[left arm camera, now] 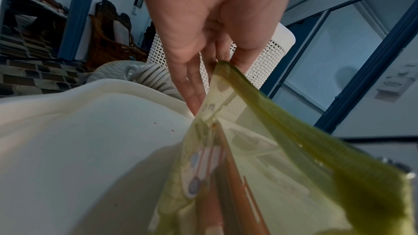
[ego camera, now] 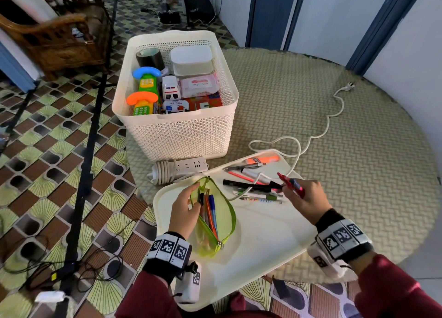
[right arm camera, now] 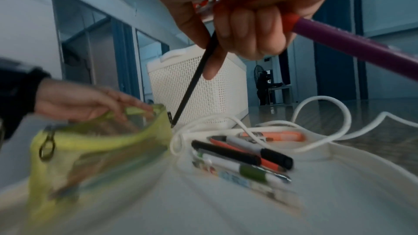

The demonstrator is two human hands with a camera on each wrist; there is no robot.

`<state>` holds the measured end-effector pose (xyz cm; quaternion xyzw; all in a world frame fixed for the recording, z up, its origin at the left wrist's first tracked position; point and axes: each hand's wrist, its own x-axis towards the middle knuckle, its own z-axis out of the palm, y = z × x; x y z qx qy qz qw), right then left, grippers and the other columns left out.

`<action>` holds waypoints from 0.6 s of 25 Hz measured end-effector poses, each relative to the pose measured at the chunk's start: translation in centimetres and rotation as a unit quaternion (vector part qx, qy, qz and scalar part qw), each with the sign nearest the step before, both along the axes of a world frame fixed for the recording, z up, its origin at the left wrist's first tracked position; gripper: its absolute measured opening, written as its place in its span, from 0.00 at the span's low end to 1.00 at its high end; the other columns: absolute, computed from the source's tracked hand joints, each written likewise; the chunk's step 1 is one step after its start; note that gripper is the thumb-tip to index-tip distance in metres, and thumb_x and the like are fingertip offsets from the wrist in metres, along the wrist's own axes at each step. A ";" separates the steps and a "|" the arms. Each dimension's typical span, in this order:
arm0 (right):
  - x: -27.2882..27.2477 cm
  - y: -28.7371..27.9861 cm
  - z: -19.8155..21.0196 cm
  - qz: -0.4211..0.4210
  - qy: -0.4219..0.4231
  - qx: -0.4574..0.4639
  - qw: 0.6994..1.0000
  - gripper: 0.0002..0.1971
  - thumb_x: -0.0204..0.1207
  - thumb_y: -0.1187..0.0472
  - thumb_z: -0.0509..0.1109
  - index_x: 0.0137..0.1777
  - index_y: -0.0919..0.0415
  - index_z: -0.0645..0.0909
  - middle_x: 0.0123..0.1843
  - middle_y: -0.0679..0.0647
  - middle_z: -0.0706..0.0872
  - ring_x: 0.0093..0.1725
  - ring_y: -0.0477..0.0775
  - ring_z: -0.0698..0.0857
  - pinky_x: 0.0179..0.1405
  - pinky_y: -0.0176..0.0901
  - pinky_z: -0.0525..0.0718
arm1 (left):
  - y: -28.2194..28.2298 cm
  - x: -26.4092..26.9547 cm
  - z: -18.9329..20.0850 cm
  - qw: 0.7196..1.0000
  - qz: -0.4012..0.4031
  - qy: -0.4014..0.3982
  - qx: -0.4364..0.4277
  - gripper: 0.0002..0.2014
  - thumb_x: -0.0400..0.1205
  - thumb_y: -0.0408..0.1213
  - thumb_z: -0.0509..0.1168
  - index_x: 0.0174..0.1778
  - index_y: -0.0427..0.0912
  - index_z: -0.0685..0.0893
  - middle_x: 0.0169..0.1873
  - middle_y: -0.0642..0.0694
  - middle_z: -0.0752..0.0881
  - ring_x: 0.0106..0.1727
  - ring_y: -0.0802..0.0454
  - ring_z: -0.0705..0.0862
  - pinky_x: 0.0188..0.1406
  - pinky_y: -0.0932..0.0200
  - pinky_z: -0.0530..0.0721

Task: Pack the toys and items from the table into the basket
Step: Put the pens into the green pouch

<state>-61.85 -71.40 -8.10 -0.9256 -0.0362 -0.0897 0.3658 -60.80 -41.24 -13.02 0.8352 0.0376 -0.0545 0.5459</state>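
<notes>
A: From the head view, what do the hands hold?
B: The left hand point(ego camera: 185, 210) pinches the rim of the open green pencil pouch point(ego camera: 216, 218) on the white table point(ego camera: 258, 246). The right hand point(ego camera: 305, 199) is curled round a red pen point(ego camera: 290, 183) and a thin black pen point(ego camera: 248, 185). Loose pens point(ego camera: 253, 174) lie between the hands, and the basket point(ego camera: 177, 131) stands beyond, holding toys.

A: The left wrist view?
B: Fingers point(left arm camera: 192, 85) straight, holding the pouch's green edge point(left arm camera: 282, 113) open; pens inside.

A: The right wrist view?
B: Fingers point(right arm camera: 253, 29) closed on a purple-barrelled pen point(right arm camera: 353, 45); the black pen's tip point(right arm camera: 173, 125) sits just beside the pouch mouth. It is blurred.
</notes>
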 end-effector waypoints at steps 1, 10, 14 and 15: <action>0.2 0.6 0.2 0.011 -0.005 0.017 1.000 0.16 0.67 0.48 0.62 0.24 0.57 0.78 0.16 0.47 0.68 0.21 0.45 0.68 0.24 0.38 0.65 | -0.1 -0.1 0.0 1.000 0.000 0.000 -0.003 0.26 0.80 0.20 0.59 0.72 0.44 0.75 0.70 0.46 0.77 0.72 0.49 0.74 0.75 0.50 0.70; 0.1 10.3 -1.4 0.196 0.184 -0.206 0.941 0.17 0.81 0.46 0.60 0.64 0.49 0.80 0.49 0.53 0.89 0.51 0.56 0.85 0.49 0.44 0.82 | -0.2 -0.5 0.2 0.995 0.021 0.069 -0.068 0.29 0.80 0.25 0.63 0.76 0.51 0.71 0.73 0.46 0.75 0.71 0.45 0.74 0.74 0.45 0.72; 1.7 11.9 -0.7 0.099 0.170 0.118 0.973 0.09 0.83 0.57 0.62 0.51 0.60 0.81 0.32 0.59 0.84 0.30 0.57 0.81 0.33 0.48 0.80 | 1.0 -0.7 0.3 0.991 -0.004 0.097 -0.091 0.34 0.74 0.35 0.67 0.78 0.56 0.69 0.75 0.50 0.74 0.74 0.49 0.71 0.76 0.46 0.69; 2.5 12.3 0.1 0.037 0.175 0.235 0.955 0.11 0.83 0.57 0.61 0.46 0.62 0.81 0.25 0.56 0.80 0.23 0.53 0.76 0.27 0.45 0.76 | 1.2 -0.8 0.3 0.991 -0.014 0.098 -0.093 0.34 0.75 0.32 0.66 0.78 0.55 0.69 0.76 0.53 0.72 0.76 0.51 0.69 0.78 0.50 0.66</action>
